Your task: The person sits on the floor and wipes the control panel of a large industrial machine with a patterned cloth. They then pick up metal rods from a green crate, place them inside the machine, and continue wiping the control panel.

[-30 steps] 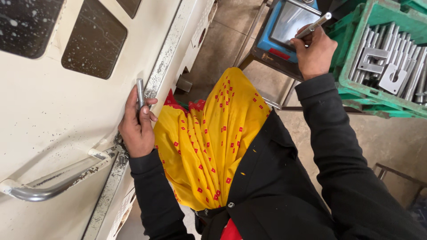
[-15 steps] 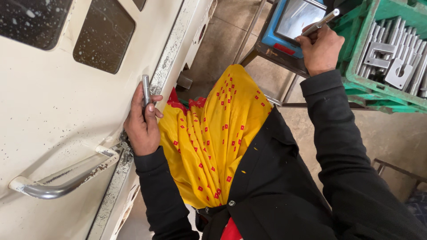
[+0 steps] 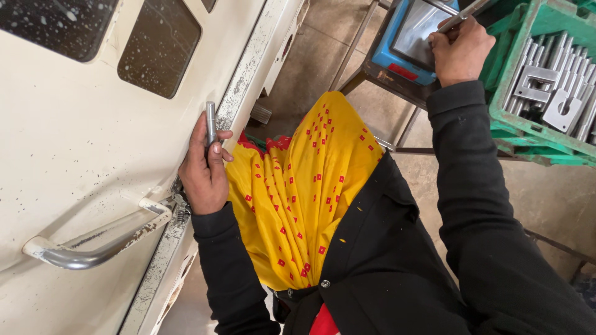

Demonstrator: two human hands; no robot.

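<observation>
My left hand [image 3: 203,169] grips a short grey metal rod [image 3: 210,121], held upright against the edge of a cream machine door [image 3: 68,161]. My right hand [image 3: 460,51] is raised at the upper right and holds a thin metal rod [image 3: 462,15] over a blue-framed tray [image 3: 415,38] on a metal stand. Both arms are in black sleeves. A yellow cloth with red dots [image 3: 304,186] hangs down my front between them.
The door has a curved steel handle [image 3: 93,245] and two dark windows [image 3: 158,46]. A green plastic crate [image 3: 546,80] at the right holds several grey machined metal parts. Brown tiled floor [image 3: 310,68] lies below.
The view has shifted a little, so both hands sit slightly higher and further right in the frame. Each hand keeps its grip on its rod.
</observation>
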